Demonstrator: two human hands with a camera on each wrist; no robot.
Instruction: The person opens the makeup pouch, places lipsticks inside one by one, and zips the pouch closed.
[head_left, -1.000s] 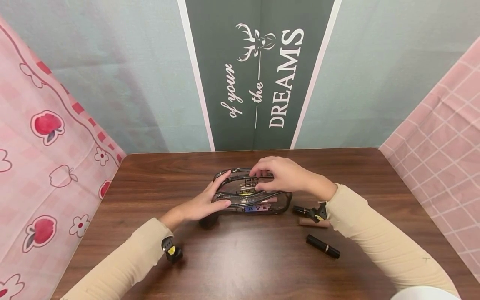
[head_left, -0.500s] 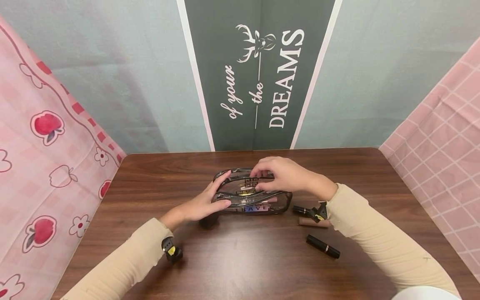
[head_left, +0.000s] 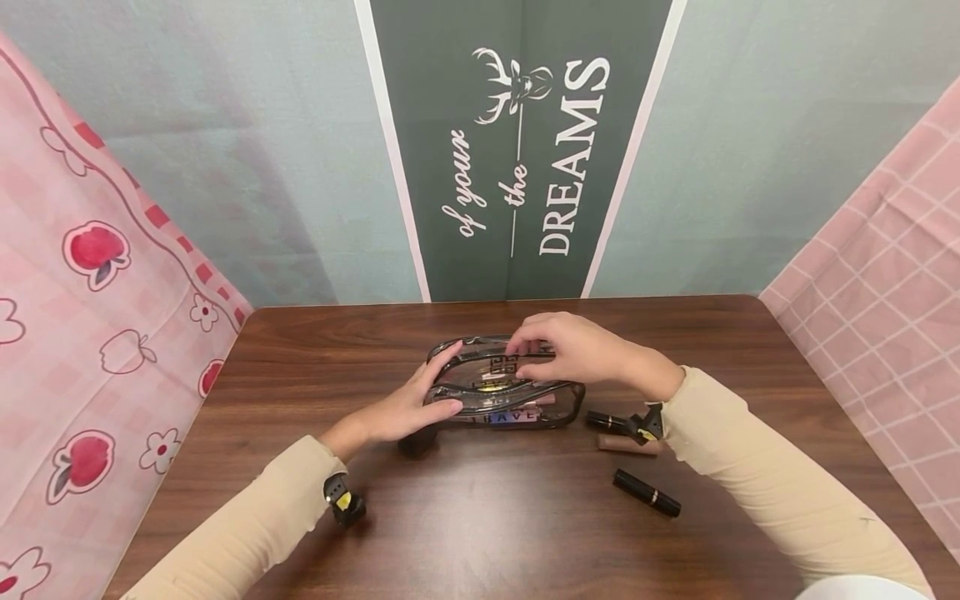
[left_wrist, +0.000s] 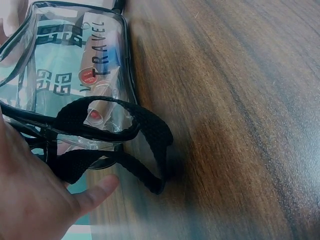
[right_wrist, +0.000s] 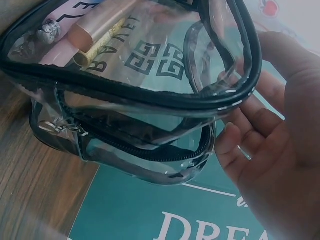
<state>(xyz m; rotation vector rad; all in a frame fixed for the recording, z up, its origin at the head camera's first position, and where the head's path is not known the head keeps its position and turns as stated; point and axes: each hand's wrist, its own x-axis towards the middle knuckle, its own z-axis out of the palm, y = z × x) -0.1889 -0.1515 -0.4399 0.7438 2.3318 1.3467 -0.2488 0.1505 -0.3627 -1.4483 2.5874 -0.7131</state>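
A clear zip pouch (head_left: 491, 400) with black piping and "TRAVEL" lettering stands at the table's middle back, its top gaping. Inside lie several cosmetic tubes, including a rose-gold tube (right_wrist: 102, 27) and a glittery gold one (right_wrist: 100, 47). My left hand (head_left: 401, 404) holds the pouch's left end, thumb on the near side and fingers on the far side, next to its black strap (left_wrist: 150, 130). At the right part of the opening, my right hand (head_left: 573, 350) has loosely bent fingers right at the piping, a gap showing between thumb and index finger.
To the right of the pouch lie a black tube (head_left: 647, 493), a smaller black tube (head_left: 600, 418) and a brown tube (head_left: 626, 446), partly under the right wrist's camera. Part of a white round object (head_left: 862, 589) shows at the lower right. Cloth hangings surround the wooden table (head_left: 480, 517).
My right hand and forearm have shifted slightly to the right along the opening. The pouch, left hand and loose tubes stay in place.
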